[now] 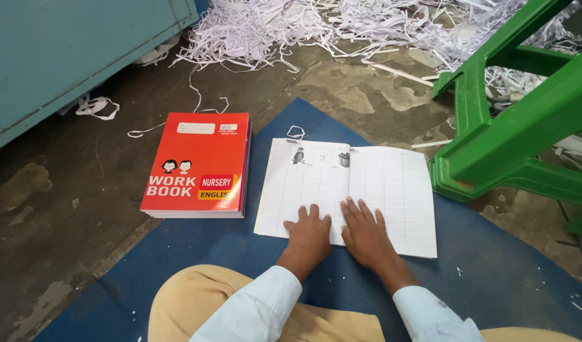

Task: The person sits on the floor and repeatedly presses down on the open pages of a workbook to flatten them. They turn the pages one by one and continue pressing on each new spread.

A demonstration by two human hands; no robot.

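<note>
No box, tray or other vessel shows among the things on the floor; the nearest to one is a stack of red workbooks (199, 166), lying closed with their covers up at about ten o'clock from the hands.

An open ruled booklet (348, 193) lies flat on a blue mat (493, 266), directly at twelve o'clock from the person's knees. The left hand (308, 233) rests palm down on the lower part of the left page, fingers spread flat and gripping nothing. The right hand (365, 231) lies just beside it at three o'clock, also flat and open, its fingers pressing along the fold between the pages. The two hands nearly touch. Small pictures sit at the top of the left page.

The mat covers a stained, dark concrete floor (56, 209). A green plastic stool (519, 120) stands at two o'clock, its foot on the mat's edge just beside the booklet. Heaps of shredded white paper (291, 25) spread at twelve o'clock, and a teal metal cabinet (63, 50) rises at ten o'clock.
</note>
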